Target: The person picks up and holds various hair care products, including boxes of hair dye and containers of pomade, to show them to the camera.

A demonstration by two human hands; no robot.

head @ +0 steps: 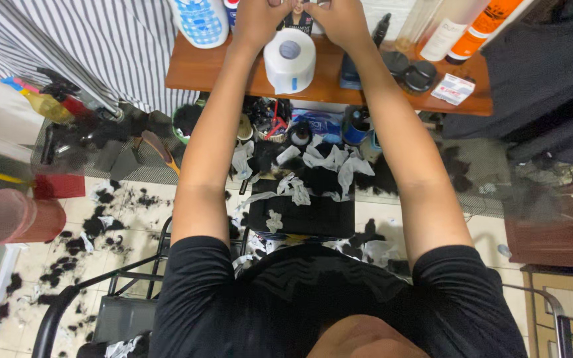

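Hands up at frame top: my left hand (254, 20) and right hand (343, 18), grip cut off, can't tell. Elbow could topple paper roll (290, 59) off wooden shelf (233, 76).

On the wooden shelf (200, 69), far left: white bottle with blue patterned label (200, 20). Centre rear, between my wrists: small dark printed card (298, 20), partly hidden. Far right: flat white packet with red print (453, 89) at the shelf edge. Behind it: white bottle (447, 33) and orange bottle with white label (482, 26), both tilted.
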